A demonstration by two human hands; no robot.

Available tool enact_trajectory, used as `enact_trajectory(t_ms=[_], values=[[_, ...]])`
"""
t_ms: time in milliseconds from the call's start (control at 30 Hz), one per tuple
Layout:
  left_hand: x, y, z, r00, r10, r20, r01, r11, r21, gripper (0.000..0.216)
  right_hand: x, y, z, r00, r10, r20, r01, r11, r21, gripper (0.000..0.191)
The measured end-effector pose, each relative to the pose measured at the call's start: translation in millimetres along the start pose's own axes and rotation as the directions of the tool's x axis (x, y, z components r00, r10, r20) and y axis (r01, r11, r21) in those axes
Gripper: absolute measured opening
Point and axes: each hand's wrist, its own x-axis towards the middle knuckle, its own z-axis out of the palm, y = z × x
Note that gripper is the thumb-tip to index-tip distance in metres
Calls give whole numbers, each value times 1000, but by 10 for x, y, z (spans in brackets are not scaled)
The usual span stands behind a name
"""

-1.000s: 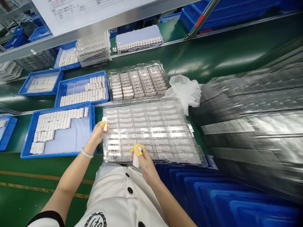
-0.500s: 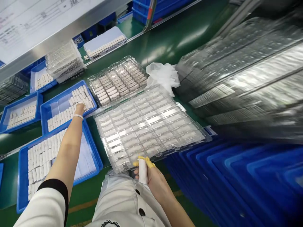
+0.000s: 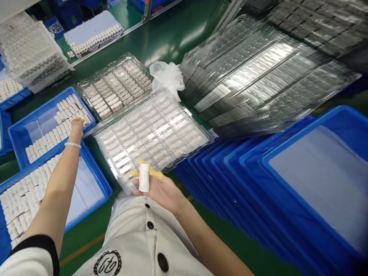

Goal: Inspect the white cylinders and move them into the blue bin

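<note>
Fingers (image 3: 155,174) pinching white block (image 3: 144,178), long axis upright

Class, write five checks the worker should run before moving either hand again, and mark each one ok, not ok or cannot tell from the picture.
1. The right hand grips a white part between cot-covered fingertips: ok.
2. The left hand reaches the loose parts in the blue tray: ok.
3. The left hand has one part pinched: cannot tell.
4. The clear blister tray lies beside the right hand: ok.
5. That tray has a free pocket: cannot tell, because of glare.
</note>
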Motion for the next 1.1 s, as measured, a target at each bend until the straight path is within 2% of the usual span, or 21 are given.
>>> enact_trajectory(t_ms=[100, 133, 167, 233, 267, 367, 467, 567, 700, 800, 900, 1000, 1100], values=[[-461, -95, 105, 994, 40, 100, -37, 999, -28, 21, 23, -89, 122, 997, 5, 73, -4, 1000, -21, 33], [-678, -131, 142, 981, 69, 179, -63, 997, -42, 22, 31, -111, 153, 995, 10, 96, -6, 999, -38, 33], [-912, -166, 182, 940, 142, 311, -131, 990, -59, 26, 41, -127, 181, 993, 16, 118, -10, 999, -54, 33], [-1371, -230, 268, 862, 221, 457, -211, 975, -74, 32, 66, -141, 228, 986, 35, 163, -22, 996, -82, 30], [-1569, -258, 313, 845, 211, 491, -193, 977, -88, 33, 80, -141, 248, 982, 46, 184, -28, 995, -100, 28], [-1947, -332, 425, 865, 107, 491, -1, 978, -211, 39, 110, -132, 301, 971, 79, 224, -41, 985, -170, 27], [-2062, -389, 467, 884, 55, 464, 158, 899, -409, 41, 110, -146, 342, 956, 162, 246, -101, 965, -244, 32], [-2107, -421, 463, 897, 88, 433, 184, 817, -547, 39, 84, -188, 376, 934, 232, 270, -144, 940, -310, 34], [-2203, -440, 471, 906, 195, 375, 78, 795, -601, 34, 30, -232, 414, 959, 163, 231, -52, 906, -421, 30], [-2278, -454, 500, 919, 255, 300, -41, 820, -571, 34, -17, -238, 425, 982, 79, 172, 29, 835, -549, 33], [-2339, -455, 531, 920, 296, 256, -106, 819, -564, 33, -63, -246, 421, 984, 55, 168, 62, 782, -620, 35], [-2392, -429, 548, 933, 284, 221, -104, 801, -589, 32, -106, -280, 416, 968, 88, 234, 71, 801, -594, 33], [-2437, -394, 556, 949, 256, 185, -85, 771, -631, 33, -138, -332, 408, 940, 162, 299, 11, 863, -505, 32]])
